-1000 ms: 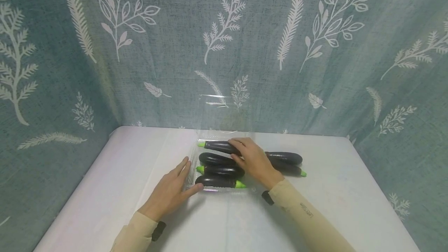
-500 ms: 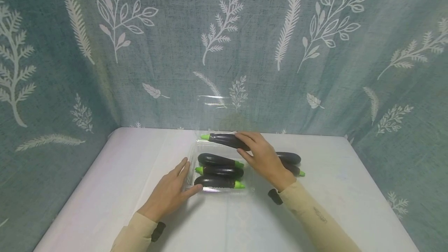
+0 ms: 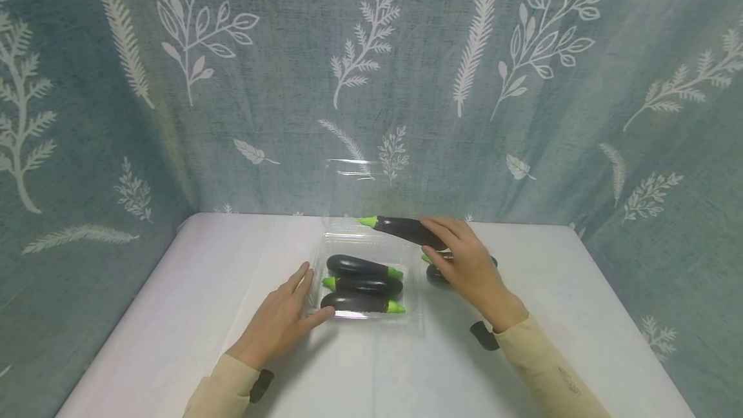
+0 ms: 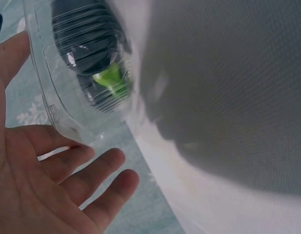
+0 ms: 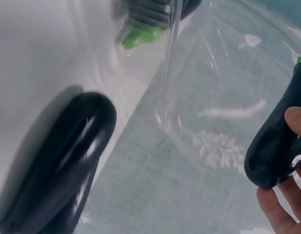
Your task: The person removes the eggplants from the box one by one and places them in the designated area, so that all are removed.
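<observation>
My right hand (image 3: 473, 273) holds a dark eggplant (image 3: 406, 229) by its rounded end, in the air above the back right of a clear plastic box (image 3: 377, 245). Its green stem points left. In the right wrist view, thumb and fingers pinch this eggplant (image 5: 274, 141). Three eggplants lie side by side in the box: a back one (image 3: 354, 265), a middle one (image 3: 368, 286) and a front one (image 3: 354, 302). My left hand (image 3: 278, 318) rests at the box's front left corner, fingers extended; the left wrist view shows them at the box's rim (image 4: 40, 83).
Beside the box on its right, more eggplants (image 3: 436, 276) lie on the white table (image 3: 232, 263), partly hidden under my right hand. The clear lid (image 3: 354, 195) stands raised at the back. A patterned green-blue curtain (image 3: 278, 95) hangs behind the table.
My right hand has lifted the eggplant from the back of the box and carried it up and to the right. The left hand has stayed at the box's corner.
</observation>
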Motion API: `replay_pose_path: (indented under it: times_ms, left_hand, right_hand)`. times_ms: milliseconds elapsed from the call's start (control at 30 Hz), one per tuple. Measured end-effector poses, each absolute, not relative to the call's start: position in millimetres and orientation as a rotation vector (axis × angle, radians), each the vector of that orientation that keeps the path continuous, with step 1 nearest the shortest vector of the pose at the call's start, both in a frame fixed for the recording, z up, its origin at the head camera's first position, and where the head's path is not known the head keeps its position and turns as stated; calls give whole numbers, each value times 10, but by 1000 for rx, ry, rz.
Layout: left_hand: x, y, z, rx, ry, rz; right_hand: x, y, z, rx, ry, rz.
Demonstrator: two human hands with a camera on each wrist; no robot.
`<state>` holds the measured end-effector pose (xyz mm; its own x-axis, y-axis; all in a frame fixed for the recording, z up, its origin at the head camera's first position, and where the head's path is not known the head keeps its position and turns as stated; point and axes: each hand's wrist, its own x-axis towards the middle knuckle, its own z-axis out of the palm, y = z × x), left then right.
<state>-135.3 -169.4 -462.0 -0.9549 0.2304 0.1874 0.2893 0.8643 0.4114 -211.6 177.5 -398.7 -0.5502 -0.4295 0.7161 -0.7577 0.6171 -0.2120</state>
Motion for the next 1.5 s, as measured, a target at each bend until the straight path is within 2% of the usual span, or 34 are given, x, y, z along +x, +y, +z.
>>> replay_pose_path:
  times_ms: [533,1500]
  left_hand:
    - [-1348,-1699,-4643,-409,-2905,-698]
    - [-1354,-1706,-4643,-410,-2899,-706]
  right_hand:
    - [-1942,2268,-3895,840,-2260,640]
    - [-1706,2824,-4377,777,-2365,518]
